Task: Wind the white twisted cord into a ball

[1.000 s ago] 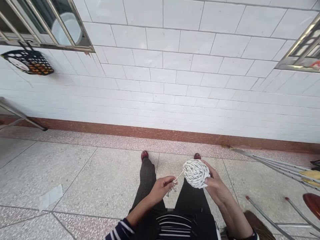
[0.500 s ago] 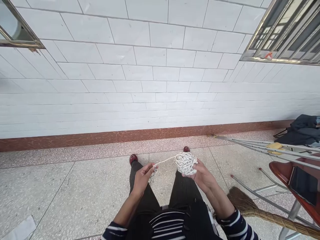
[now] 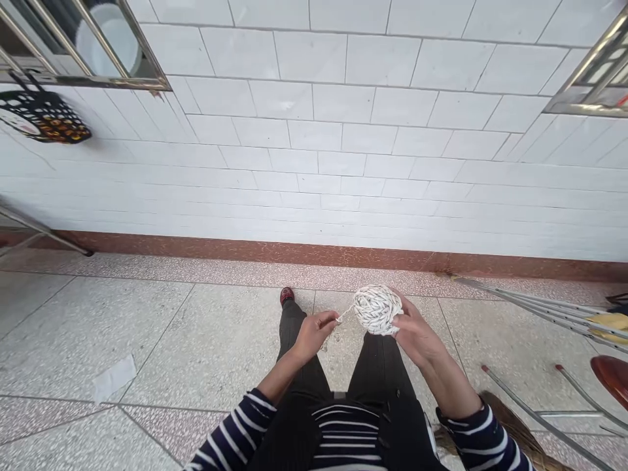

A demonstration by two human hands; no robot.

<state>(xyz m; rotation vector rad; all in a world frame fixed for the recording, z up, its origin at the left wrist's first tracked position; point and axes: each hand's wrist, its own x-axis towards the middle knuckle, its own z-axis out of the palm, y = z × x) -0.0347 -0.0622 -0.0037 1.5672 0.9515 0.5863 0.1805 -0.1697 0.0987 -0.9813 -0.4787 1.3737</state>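
Note:
A bundle of white rope with dark flecks (image 3: 377, 309), wound into a rounded coil, is held in front of my legs. My right hand (image 3: 417, 333) grips the coil from its right side, thumb across the front and fingers behind it. A short strand of the rope runs leftward from the coil to my left hand (image 3: 316, 333). There the thumb and fingertips pinch the strand's end, a small gap away from the coil. The fingers behind the coil are mostly hidden.
White tiled wall (image 3: 314, 144) rises ahead above a brown skirting. A bag (image 3: 46, 118) hangs from the barred window at left. On the right are metal poles (image 3: 530, 304), chair legs (image 3: 534, 412) and a straw broom (image 3: 510, 425). A white sheet (image 3: 114, 378) lies on the floor.
The view has turned left, bringing the bag into sight. My left hand has come closer to the coil, so the strand between them is shorter. My right hand keeps its grip.

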